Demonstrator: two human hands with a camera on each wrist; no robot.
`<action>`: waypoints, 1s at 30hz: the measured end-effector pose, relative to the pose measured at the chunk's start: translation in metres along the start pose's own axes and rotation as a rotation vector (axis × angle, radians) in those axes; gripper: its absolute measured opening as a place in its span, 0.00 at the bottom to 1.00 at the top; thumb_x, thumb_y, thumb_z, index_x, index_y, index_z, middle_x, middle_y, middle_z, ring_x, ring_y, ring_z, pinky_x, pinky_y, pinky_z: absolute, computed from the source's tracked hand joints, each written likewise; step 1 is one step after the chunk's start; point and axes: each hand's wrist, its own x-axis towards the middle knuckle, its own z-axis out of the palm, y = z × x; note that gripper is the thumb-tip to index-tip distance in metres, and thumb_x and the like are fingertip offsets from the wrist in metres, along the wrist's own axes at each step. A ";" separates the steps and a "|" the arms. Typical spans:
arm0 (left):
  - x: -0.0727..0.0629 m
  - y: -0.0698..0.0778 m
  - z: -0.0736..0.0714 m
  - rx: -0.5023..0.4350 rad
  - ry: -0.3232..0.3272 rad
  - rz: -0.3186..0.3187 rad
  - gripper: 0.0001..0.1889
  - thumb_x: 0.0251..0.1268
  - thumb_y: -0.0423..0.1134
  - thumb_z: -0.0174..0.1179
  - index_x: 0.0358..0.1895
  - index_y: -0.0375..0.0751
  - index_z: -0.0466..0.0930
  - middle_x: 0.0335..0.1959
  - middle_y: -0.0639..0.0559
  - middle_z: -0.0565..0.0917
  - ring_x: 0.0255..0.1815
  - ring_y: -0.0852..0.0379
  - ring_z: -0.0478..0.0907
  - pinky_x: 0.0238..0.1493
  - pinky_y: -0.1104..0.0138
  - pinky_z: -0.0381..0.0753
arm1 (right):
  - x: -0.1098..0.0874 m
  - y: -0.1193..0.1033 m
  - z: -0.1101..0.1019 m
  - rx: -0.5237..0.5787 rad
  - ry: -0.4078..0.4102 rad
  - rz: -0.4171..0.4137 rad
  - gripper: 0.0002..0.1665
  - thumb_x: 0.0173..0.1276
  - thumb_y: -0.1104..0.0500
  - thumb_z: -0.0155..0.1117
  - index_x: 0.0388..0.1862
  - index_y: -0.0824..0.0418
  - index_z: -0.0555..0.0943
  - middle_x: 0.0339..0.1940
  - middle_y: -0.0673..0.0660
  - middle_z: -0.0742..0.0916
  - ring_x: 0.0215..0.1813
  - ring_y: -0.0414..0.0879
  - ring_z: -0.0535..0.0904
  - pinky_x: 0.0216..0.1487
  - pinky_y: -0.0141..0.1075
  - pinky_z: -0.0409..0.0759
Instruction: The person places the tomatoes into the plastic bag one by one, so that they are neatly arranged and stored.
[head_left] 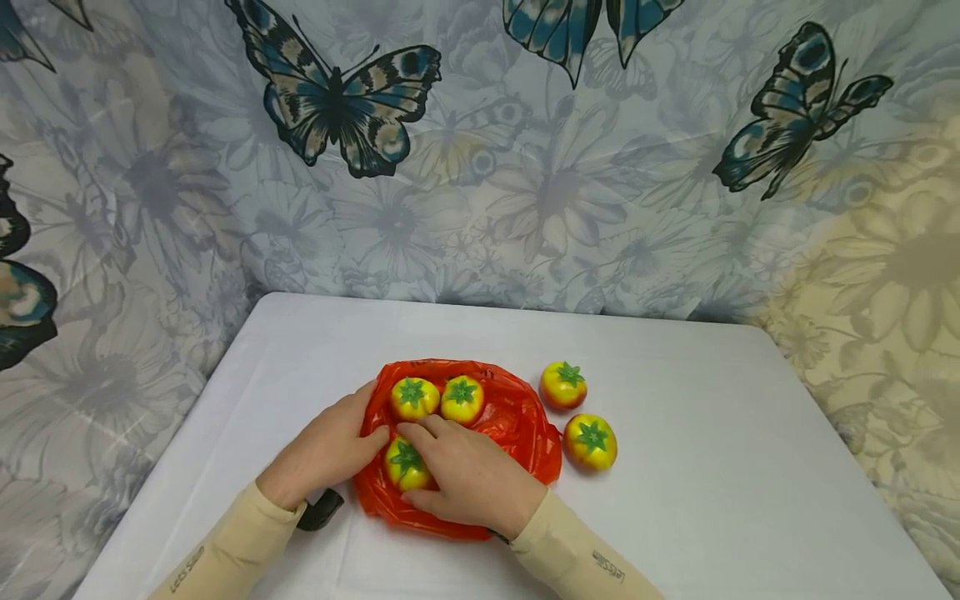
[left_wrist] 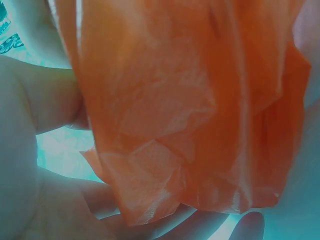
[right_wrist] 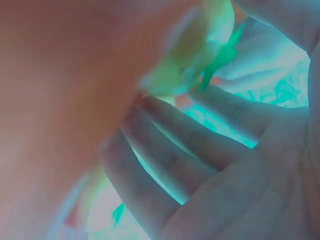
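Observation:
A red plastic bag (head_left: 517,417) lies spread wide, its mouth facing up. At its left rim my left hand (head_left: 341,442) grips the plastic, thumb on the inner side and fingers outside; the bag's orange-looking wall (left_wrist: 160,110) fills the left wrist view. Inside sit three yellow-red toy tomatoes with green star-shaped leaves: a back left tomato (head_left: 414,398), a back right tomato (head_left: 462,399) and a front tomato (head_left: 406,467). My right hand (head_left: 472,467) reaches over the bag and holds the front tomato between thumb and fingers, partly covering it.
Two more toy tomatoes stand on the white table (head_left: 712,467) right of the bag: a far tomato (head_left: 563,385) and a nearer tomato (head_left: 590,442) close by the bag's edge. A black object (head_left: 320,510) shows beside my left wrist. Butterfly-patterned cloth (head_left: 480,208) hangs behind the table.

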 end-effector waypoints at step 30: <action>0.001 0.002 0.006 0.024 -0.026 -0.034 0.40 0.79 0.44 0.59 0.88 0.40 0.54 0.78 0.40 0.76 0.71 0.42 0.79 0.66 0.41 0.86 | -0.114 0.106 -0.037 -0.058 0.280 0.322 0.40 0.65 0.45 0.82 0.73 0.57 0.80 0.67 0.56 0.85 0.66 0.54 0.84 0.62 0.53 0.89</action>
